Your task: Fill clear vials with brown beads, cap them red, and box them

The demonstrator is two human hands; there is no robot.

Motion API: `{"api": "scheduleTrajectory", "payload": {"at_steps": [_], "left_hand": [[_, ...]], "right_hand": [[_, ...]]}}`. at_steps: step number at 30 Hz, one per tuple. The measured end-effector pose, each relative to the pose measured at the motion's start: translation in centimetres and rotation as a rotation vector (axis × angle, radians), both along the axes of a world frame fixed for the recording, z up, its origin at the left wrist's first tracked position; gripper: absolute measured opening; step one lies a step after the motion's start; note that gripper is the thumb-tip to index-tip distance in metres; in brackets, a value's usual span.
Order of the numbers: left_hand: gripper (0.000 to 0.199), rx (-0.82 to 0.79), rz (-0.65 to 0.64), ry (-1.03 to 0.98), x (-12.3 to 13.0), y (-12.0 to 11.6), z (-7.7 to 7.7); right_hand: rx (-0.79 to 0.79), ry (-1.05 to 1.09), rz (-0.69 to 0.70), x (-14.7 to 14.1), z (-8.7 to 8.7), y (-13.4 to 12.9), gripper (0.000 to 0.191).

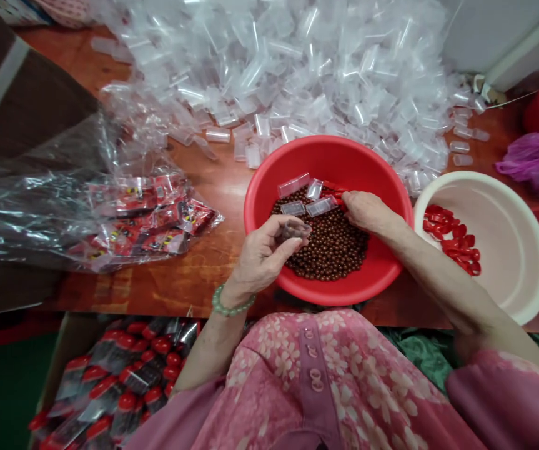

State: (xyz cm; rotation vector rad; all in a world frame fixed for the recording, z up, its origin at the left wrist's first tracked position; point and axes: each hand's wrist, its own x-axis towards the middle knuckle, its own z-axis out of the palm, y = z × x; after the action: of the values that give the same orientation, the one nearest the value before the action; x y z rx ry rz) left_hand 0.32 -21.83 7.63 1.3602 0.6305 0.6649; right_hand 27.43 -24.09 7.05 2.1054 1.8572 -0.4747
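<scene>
My left hand, with a green bead bracelet at the wrist, is closed around a small clear plastic container. It holds the container over the near left part of a red basin. Inside the basin lies a heap of small round brown beads or balls, with several clear containers resting on top. My right hand reaches into the basin from the right. Its fingers are closed at a small red piece, whose kind is partly hidden by them.
Behind the basin spreads a big pile of clear containers. A white basin with red caps stands at right. Red packets in clear plastic lie left. Below the table edge, a box holds filled red-capped containers.
</scene>
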Motion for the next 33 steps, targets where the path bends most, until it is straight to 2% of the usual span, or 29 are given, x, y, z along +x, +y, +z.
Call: {"api": "scheduleTrajectory", "payload": {"at_steps": [3, 6, 8, 11, 12, 14, 18, 23, 26, 33], "left_hand": [[0.025, 0.04, -0.007, -0.003, -0.1, 0.0, -0.3], [0.022, 0.061, -0.034, -0.025, 0.0, 0.2, -0.4], [0.019, 0.03, -0.05, -0.059, 0.1, 0.3, -0.2], [0.018, -0.038, -0.05, -0.101, 0.2, 0.6, 0.0], [0.018, -0.053, -0.05, -0.102, 0.2, 0.6, 0.1], [0.021, -0.061, -0.045, -0.095, 0.2, 0.6, 0.2], [0.025, 0.007, -0.006, -0.053, 0.2, 0.5, -0.1], [0.026, 0.044, -0.021, -0.049, 0.4, 0.6, -0.6], [0.027, 0.053, -0.027, -0.048, 0.5, 0.6, -0.8], [0.025, 0.077, 0.003, -0.032, 0.4, 0.5, -0.7]], "right_hand": [[-0.005, -0.014, -0.013, -0.2, -0.2, 0.1, 0.038], [0.06, 0.016, -0.036, -0.3, 0.9, -0.4, 0.033], [0.221, 0.268, -0.092, -0.8, 1.7, -0.9, 0.028], [0.476, 0.896, -0.193, -2.8, 2.8, -1.7, 0.026], [0.51, 1.026, -0.212, -3.8, 3.2, -1.9, 0.028], [0.554, 1.136, -0.23, -5.8, 3.9, -2.3, 0.027], [0.635, 1.09, -0.174, -8.5, 4.9, -2.6, 0.022], [0.762, 0.965, -0.096, -9.3, 5.1, -2.9, 0.015], [0.785, 0.889, -0.067, -9.5, 4.8, -3.2, 0.014], [0.904, 0.856, -0.047, -10.1, 3.2, -3.6, 0.017]]}}
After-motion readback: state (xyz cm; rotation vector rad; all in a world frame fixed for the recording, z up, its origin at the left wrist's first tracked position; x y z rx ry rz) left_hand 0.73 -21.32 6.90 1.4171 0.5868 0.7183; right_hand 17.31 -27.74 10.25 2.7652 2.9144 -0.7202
